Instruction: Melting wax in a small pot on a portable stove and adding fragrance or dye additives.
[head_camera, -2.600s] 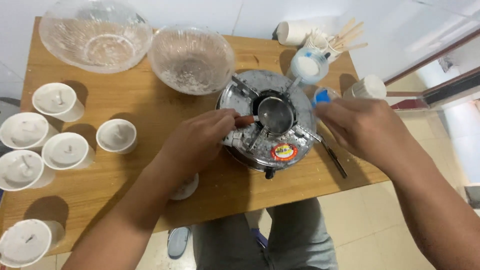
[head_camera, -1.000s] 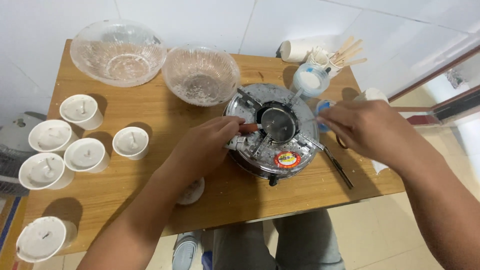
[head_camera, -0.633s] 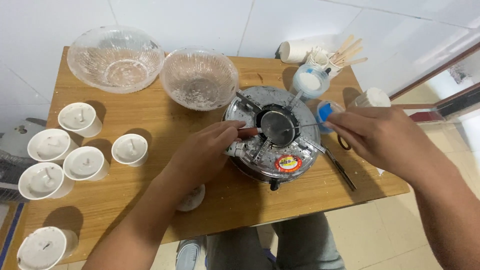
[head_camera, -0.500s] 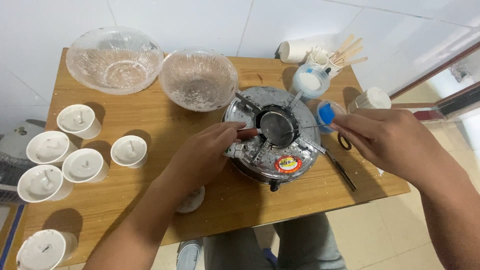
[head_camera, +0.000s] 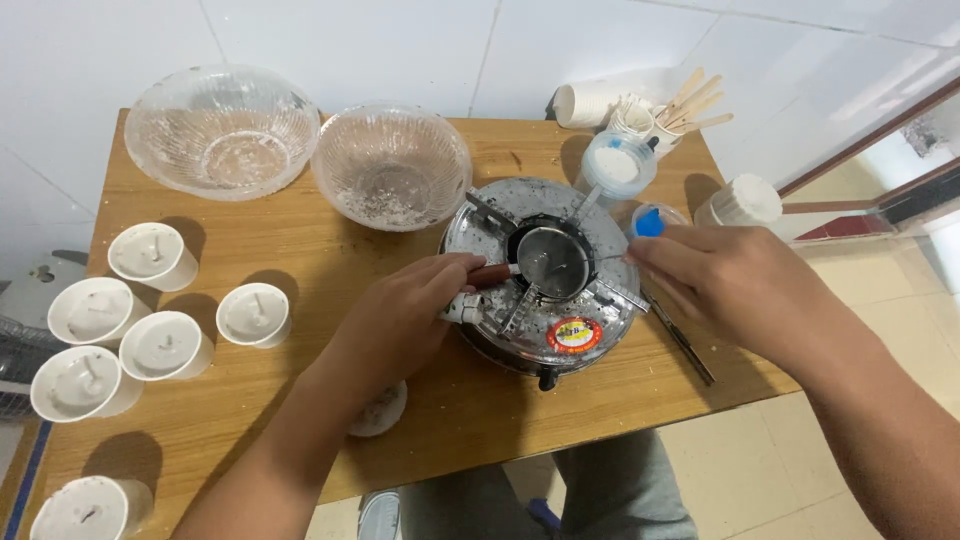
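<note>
— Where is the small round metal pot (head_camera: 551, 262)?

— On the silver round burner stove (head_camera: 541, 275), mid-counter (head_camera: 300, 240). My left hand (head_camera: 400, 310) has its fingers closed on the pot's reddish-brown handle (head_camera: 490, 274).

— And the right hand (head_camera: 730, 285)?

— It pinches a thin metal stirring rod (head_camera: 605, 260) dipped into the pot. I judge the pot light, rigid and hot, so only the handle is safe to grip.
</note>
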